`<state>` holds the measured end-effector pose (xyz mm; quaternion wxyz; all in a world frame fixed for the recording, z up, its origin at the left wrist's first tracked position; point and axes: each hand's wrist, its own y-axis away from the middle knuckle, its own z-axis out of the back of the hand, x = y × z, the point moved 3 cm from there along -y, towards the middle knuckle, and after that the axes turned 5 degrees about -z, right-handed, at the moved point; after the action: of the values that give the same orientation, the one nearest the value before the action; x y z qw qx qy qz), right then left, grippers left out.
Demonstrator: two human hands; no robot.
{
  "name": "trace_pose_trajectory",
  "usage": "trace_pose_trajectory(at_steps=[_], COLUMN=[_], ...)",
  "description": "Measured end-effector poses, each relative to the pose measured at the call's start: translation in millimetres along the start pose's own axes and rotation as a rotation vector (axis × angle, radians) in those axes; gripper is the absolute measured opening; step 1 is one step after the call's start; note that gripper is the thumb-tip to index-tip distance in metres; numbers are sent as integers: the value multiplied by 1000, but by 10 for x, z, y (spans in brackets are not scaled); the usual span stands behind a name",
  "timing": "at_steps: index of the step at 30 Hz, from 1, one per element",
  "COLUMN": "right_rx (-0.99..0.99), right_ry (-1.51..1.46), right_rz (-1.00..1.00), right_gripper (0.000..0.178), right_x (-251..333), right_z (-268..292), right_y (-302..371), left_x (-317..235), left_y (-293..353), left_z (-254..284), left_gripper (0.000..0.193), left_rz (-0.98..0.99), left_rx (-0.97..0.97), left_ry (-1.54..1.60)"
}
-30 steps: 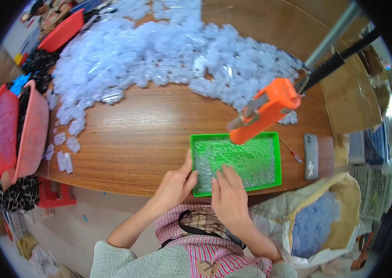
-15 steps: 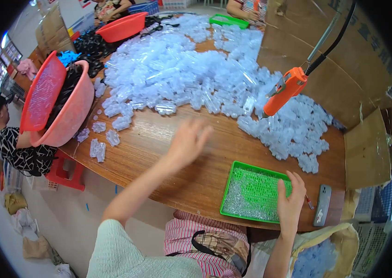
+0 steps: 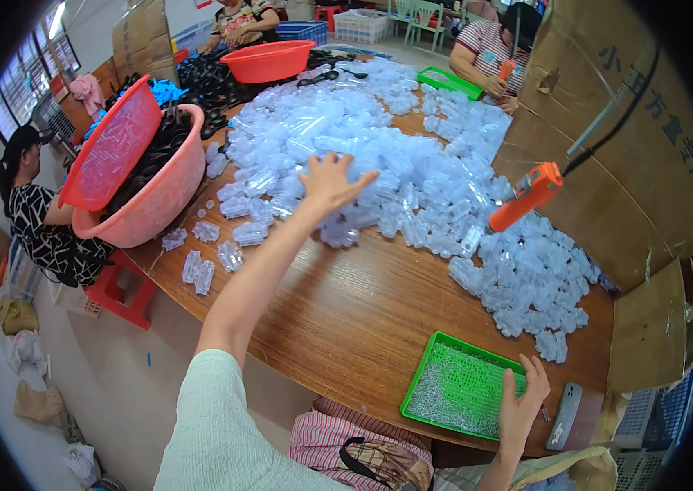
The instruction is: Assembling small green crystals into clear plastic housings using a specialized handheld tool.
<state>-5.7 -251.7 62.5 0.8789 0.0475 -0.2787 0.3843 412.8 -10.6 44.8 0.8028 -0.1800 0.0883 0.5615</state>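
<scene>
My left hand (image 3: pixel 332 186), fingers spread, reaches over the near edge of a wide heap of transparent plastic pieces (image 3: pixel 314 123). It holds nothing that I can see; whether the fingertips touch the pieces I cannot tell. At the right edge of a shallow green tray (image 3: pixel 428 348) is my right hand (image 3: pixel 524 401), its fingers raised and apart. Many tiny shiny metal parts (image 3: pixel 436 398), like small screws, cover much of the tray's bottom. An orange electric screwdriver (image 3: pixel 526 196) hangs tilted from a black cord, its tip by the right part of the heap.
A grey phone (image 3: pixel 563 416) lies right of the tray. Cardboard (image 3: pixel 600 155) walls the right side. At the left stand a pink tub (image 3: pixel 146 209) of black parts and a red basket (image 3: pixel 109 155). Another red basin (image 3: pixel 265 64) is farther back. Co-workers sit around the table (image 3: pixel 338 311).
My left hand has moved away from me, from the bare wood to the heap, and its fingers have spread. The view has shifted too. My right hand remains by the tray.
</scene>
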Motion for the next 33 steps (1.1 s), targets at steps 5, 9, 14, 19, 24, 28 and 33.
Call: trace_pose_trajectory(at_steps=[5,9,14,19,24,28,33], right_rx=[-35,-54,-147,-91,6,-13,-43], right_ry=[-68,-97,-424,-805,-945,-881,-942], right_rz=[114,153,278,313,185,213,144], right_gripper=[39,51,90,82,67,62,43], right_x=[275,437,690,770,812,706,636], right_z=[-26,-18,-27,-68,17,-17,-46], right_y=[-45,-55,-151,-297,-256,-287,-273], left_x=[-173,-401,-141,1233,1545,1088,363], left_y=[386,677,468,-38,140,311,644], left_z=[-364,-344,114,250,189,86,-167], left_gripper=[76,77,62,59,91,86,73], left_rz=[-113,-331,-323,264,506,357,101], left_rx=[61,78,-162,-656,-193,-194,-254], left_ry=[155,270,568,-175,192,196,183])
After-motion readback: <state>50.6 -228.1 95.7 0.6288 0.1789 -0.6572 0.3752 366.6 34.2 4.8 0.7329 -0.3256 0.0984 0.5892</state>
